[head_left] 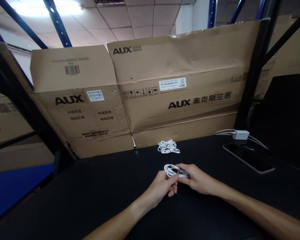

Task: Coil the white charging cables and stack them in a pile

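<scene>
A coiled white cable (170, 170) is held between both hands above the black tabletop (95, 196). My left hand (162, 185) grips the left side of the coil, its thumb on top and its other fingers curled beneath. From the right, my right hand (196, 178) pinches the coil's other end between thumb and fingers. Something dark crosses the coil near the right fingers; I cannot tell whether it is a tie. Just beyond the hands, another bundle of white cables (168, 146) lies on the table, folded in loops.
Flattened AUX cardboard (150, 110) stands as a wall along the back. At right lie a phone (248, 158) and a white power adapter (240, 134) with white leads. Dark metal posts (252, 70) rise at both sides. A blue surface (20, 190) shows at far left.
</scene>
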Demonstrator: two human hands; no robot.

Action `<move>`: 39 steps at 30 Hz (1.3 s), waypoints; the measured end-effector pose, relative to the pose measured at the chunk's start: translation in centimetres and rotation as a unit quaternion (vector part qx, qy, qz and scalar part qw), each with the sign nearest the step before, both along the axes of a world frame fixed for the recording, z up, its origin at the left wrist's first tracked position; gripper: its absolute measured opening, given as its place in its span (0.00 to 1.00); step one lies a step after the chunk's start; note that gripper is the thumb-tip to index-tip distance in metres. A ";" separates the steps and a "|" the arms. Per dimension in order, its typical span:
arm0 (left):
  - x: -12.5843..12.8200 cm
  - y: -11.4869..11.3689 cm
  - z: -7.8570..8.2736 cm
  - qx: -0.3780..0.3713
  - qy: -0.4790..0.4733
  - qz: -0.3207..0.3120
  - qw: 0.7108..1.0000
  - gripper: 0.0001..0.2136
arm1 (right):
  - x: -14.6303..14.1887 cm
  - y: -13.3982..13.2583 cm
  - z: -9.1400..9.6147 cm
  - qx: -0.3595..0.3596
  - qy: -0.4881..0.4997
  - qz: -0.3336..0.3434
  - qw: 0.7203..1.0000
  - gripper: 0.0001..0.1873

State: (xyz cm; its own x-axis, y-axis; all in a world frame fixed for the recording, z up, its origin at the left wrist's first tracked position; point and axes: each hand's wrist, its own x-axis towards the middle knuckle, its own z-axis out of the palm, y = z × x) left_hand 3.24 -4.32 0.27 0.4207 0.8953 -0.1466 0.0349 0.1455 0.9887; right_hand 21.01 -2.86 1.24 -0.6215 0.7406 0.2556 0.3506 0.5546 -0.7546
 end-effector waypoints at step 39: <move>-0.1 -0.2 -0.3 0.062 0.073 -0.020 0.995 0.18 | 0.5 0.5 -0.6 0.002 -0.112 -0.060 0.992 0.15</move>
